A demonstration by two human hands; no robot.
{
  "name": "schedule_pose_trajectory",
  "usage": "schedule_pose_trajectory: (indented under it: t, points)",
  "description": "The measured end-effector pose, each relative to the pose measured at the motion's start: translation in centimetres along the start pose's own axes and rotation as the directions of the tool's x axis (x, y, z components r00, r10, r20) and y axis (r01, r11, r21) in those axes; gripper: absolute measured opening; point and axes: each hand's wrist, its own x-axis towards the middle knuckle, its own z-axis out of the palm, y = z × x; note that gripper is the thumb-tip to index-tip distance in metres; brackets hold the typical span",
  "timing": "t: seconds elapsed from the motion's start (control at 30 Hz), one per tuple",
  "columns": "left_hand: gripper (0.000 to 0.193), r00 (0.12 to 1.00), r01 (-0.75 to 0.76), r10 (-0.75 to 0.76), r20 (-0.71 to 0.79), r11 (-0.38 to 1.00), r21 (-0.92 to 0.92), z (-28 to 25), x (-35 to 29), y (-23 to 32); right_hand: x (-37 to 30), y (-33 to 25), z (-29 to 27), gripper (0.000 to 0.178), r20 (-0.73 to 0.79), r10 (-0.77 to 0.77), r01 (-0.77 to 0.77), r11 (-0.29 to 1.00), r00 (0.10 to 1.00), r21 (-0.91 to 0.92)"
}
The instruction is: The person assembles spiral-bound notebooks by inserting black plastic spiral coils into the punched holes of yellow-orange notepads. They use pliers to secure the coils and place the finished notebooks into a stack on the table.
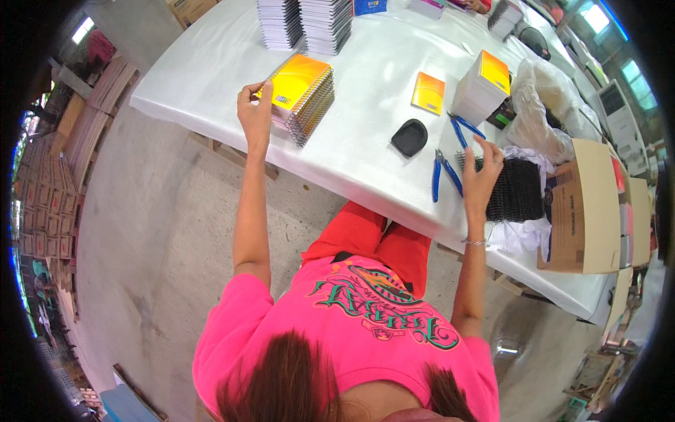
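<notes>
My left hand [254, 112] is at the near left corner of a stack of spiral notebooks [299, 81] with yellow-orange covers. Its fingers are bent and the thumb stands apart from them, by the top cover. Dark wire coils show along the stack's right side. Over on the right, my right hand [482, 172] is raised over the left edge of a pile of black wire coils [517, 190], its fingers curved and apart. Beside it lie two blue-handled pliers, one pair [437, 176] close to the table's front edge and another [464, 128] just beyond.
A black rounded object [409, 138] and a yellow-orange booklet [428, 93] lie mid-table. Behind the pliers stands a tall block of loose-leaf pads [481, 88]. Two tall notebook stacks [325, 27] rise at the back. A plastic bag [545, 105] and an open cardboard box [583, 211] stand right.
</notes>
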Motion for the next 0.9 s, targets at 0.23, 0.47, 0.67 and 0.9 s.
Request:
schedule_pose_trajectory:
  t: [0.23, 0.47, 0.67, 0.9]
  points:
    - [0.032, 1.000, -0.020, 0.019, 0.021, 1.000, 0.020, 0.1, -0.4, 0.2, 8.3, 2.1, 0.0, 0.031, -0.117, 0.170, -0.138, 0.961, 0.978, 0.238]
    - [0.041, 0.985, -0.170, 0.174, -0.010, 0.970, 0.177, -0.5, -1.0, 1.9, 17.5, 10.1, 4.3, 0.058, -0.359, 0.285, -0.287, 0.957, 0.888, 0.050]
    - [0.032, 0.973, -0.217, 0.229, 0.002, 0.918, 0.331, -1.7, -5.2, 8.4, 17.5, 9.4, 4.7, 0.044, 0.166, 0.545, -0.550, 0.684, 0.822, 0.479]
    - [0.026, 0.951, -0.244, 0.244, 0.188, 0.969, -0.020, 3.2, -8.5, 10.8, 17.2, 10.6, 4.5, 0.028, -0.309, 0.311, -0.270, 0.948, 0.899, 0.171]
